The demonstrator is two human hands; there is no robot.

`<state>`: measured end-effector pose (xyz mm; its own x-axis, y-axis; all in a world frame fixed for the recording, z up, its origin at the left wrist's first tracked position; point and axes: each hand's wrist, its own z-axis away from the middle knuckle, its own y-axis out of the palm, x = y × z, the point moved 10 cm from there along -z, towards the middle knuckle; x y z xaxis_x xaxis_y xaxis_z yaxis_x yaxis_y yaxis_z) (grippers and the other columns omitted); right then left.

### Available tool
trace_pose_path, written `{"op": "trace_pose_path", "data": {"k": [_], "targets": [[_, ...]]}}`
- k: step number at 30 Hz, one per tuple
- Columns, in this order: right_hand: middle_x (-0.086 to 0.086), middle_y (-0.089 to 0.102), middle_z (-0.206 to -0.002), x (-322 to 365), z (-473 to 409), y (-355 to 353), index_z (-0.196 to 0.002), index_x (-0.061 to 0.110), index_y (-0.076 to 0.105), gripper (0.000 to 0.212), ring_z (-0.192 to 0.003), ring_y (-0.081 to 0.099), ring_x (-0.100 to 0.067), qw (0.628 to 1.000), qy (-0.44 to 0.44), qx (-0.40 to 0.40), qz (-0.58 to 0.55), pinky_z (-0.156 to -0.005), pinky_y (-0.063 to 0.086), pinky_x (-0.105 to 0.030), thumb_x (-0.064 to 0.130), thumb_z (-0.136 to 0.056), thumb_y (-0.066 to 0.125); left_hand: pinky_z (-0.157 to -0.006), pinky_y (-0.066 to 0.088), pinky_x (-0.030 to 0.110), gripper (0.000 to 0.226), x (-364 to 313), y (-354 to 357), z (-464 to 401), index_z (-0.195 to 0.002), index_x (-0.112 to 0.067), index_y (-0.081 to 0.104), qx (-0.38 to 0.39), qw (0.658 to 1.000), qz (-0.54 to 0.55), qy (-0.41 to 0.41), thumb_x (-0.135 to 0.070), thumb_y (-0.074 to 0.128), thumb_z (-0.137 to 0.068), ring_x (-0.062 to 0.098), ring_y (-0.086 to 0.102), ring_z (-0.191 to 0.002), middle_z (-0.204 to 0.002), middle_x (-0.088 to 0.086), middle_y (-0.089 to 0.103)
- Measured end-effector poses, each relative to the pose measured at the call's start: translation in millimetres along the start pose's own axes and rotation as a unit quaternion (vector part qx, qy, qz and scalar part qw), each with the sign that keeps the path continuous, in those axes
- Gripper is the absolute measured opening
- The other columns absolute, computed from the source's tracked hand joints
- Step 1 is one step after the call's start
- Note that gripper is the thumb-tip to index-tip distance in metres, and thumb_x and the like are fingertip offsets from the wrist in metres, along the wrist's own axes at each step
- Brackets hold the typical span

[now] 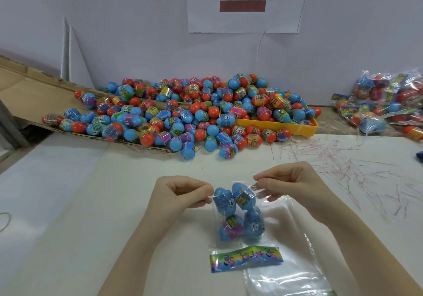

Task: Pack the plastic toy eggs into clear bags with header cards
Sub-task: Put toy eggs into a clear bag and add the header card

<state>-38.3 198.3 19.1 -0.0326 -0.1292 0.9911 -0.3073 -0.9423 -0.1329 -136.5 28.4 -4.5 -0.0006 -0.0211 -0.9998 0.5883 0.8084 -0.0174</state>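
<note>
A clear bag (pixel 238 234) lies on the white table in front of me, its colourful header card (pixel 246 258) at the near end. Inside it are several blue toy eggs (pixel 239 211). My left hand (pixel 183 195) pinches the left corner of the bag's open far end. My right hand (pixel 290 186) pinches the right corner of that opening. A large heap of loose blue and orange eggs (pixel 178 112) lies across the back of the table.
A yellow tray (pixel 281 125) sits under the right part of the heap and flattened cardboard (pixel 29 94) under the left. Filled bags (pixel 386 101) are piled at the far right. Empty clear bags (pixel 286 275) lie near my right forearm. Thin plastic strips (pixel 357 172) litter the right side.
</note>
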Motion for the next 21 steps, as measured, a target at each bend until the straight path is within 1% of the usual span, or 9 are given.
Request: {"op": "trace_pose_path", "data": {"k": [3, 6, 8, 11, 13, 16, 18, 20, 21], "targets": [[-0.013, 0.072, -0.070, 4, 0, -1, -0.071, 0.018, 0.077, 0.028, -0.063, 0.069, -0.018, 1.000, -0.029, 0.002, -0.011, -0.055, 0.052, -0.018, -0.007, -0.073, 0.064, -0.053, 0.051, 0.014, 0.024, -5, -1, 0, -0.060, -0.022, 0.077, -0.005, 1.000, 0.014, 0.017, 0.000, 0.072, -0.068, 0.011, 0.068, -0.058, -0.063, 0.005, 0.072], [-0.011, 0.072, -0.073, 5, 1, 2, -0.076, 0.022, 0.076, 0.023, -0.066, 0.070, -0.019, 0.998, -0.038, 0.024, -0.038, -0.058, 0.054, -0.020, 0.005, -0.064, 0.067, -0.055, 0.052, 0.015, 0.022, -7, 2, 0, -0.068, -0.029, 0.077, 0.017, 0.998, 0.051, 0.019, -0.012, 0.073, -0.056, 0.011, 0.069, -0.059, -0.063, 0.006, 0.072], [-0.009, 0.073, -0.074, 3, 1, 4, -0.077, 0.024, 0.076, 0.025, -0.068, 0.070, -0.019, 0.998, -0.035, 0.043, -0.044, -0.060, 0.056, -0.022, 0.006, -0.064, 0.066, -0.056, 0.052, 0.015, 0.023, -7, 3, 0, -0.069, -0.030, 0.077, 0.029, 0.998, 0.050, 0.019, -0.014, 0.073, -0.053, 0.011, 0.069, -0.059, -0.064, 0.005, 0.072], [-0.006, 0.073, -0.072, 2, -1, 4, -0.070, 0.021, 0.077, 0.035, -0.070, 0.070, -0.017, 0.997, -0.045, 0.052, -0.031, -0.060, 0.055, -0.022, -0.012, -0.071, 0.064, -0.056, 0.052, 0.016, 0.030, -7, 3, -2, -0.059, -0.022, 0.076, 0.049, 0.998, 0.019, 0.028, 0.008, 0.072, -0.060, 0.011, 0.069, -0.060, -0.062, 0.004, 0.072], [-0.004, 0.072, -0.069, 3, 0, 7, -0.066, 0.020, 0.076, 0.031, -0.069, 0.070, -0.015, 0.996, -0.048, 0.065, -0.032, -0.059, 0.054, -0.020, -0.005, -0.067, 0.059, -0.055, 0.051, 0.016, 0.031, -6, 3, -2, -0.055, -0.017, 0.075, 0.069, 0.997, 0.012, 0.034, 0.014, 0.073, -0.056, 0.012, 0.069, -0.060, -0.061, 0.004, 0.072], [-0.004, 0.073, -0.071, 3, 3, 12, -0.067, 0.020, 0.076, 0.035, -0.071, 0.070, -0.015, 0.993, -0.054, 0.098, -0.028, -0.060, 0.054, -0.020, -0.009, -0.071, 0.058, -0.057, 0.050, 0.016, 0.021, -7, 8, 1, -0.055, -0.016, 0.074, 0.105, 0.993, 0.016, 0.043, 0.004, 0.066, -0.055, 0.012, 0.068, -0.062, -0.062, 0.004, 0.071], [-0.004, 0.073, -0.072, 4, 4, 14, -0.068, 0.020, 0.077, 0.038, -0.072, 0.071, -0.015, 0.992, -0.061, 0.106, -0.029, -0.060, 0.054, -0.020, -0.013, -0.072, 0.058, -0.060, 0.050, 0.016, 0.015, -9, 13, 3, -0.055, -0.017, 0.074, 0.130, 0.990, 0.004, 0.051, -0.003, 0.070, -0.053, 0.011, 0.068, -0.064, -0.063, 0.002, 0.071], [-0.004, 0.073, -0.071, 6, 4, 14, -0.067, 0.022, 0.077, 0.033, -0.071, 0.071, -0.015, 0.991, -0.072, 0.104, -0.031, -0.059, 0.054, -0.020, -0.006, -0.066, 0.060, -0.060, 0.050, 0.015, 0.007, -9, 15, 4, -0.054, -0.017, 0.073, 0.136, 0.989, 0.000, 0.053, -0.012, 0.071, -0.050, 0.010, 0.067, -0.063, -0.063, 0.001, 0.070], [-0.003, 0.073, -0.071, 8, 4, 14, -0.067, 0.023, 0.077, 0.030, -0.071, 0.071, -0.015, 0.991, -0.079, 0.103, -0.028, -0.060, 0.055, -0.021, -0.002, -0.063, 0.062, -0.060, 0.049, 0.015, 0.008, -9, 15, 3, -0.053, -0.017, 0.072, 0.132, 0.990, -0.001, 0.053, -0.010, 0.071, -0.049, 0.009, 0.066, -0.062, -0.061, 0.001, 0.070]]}}
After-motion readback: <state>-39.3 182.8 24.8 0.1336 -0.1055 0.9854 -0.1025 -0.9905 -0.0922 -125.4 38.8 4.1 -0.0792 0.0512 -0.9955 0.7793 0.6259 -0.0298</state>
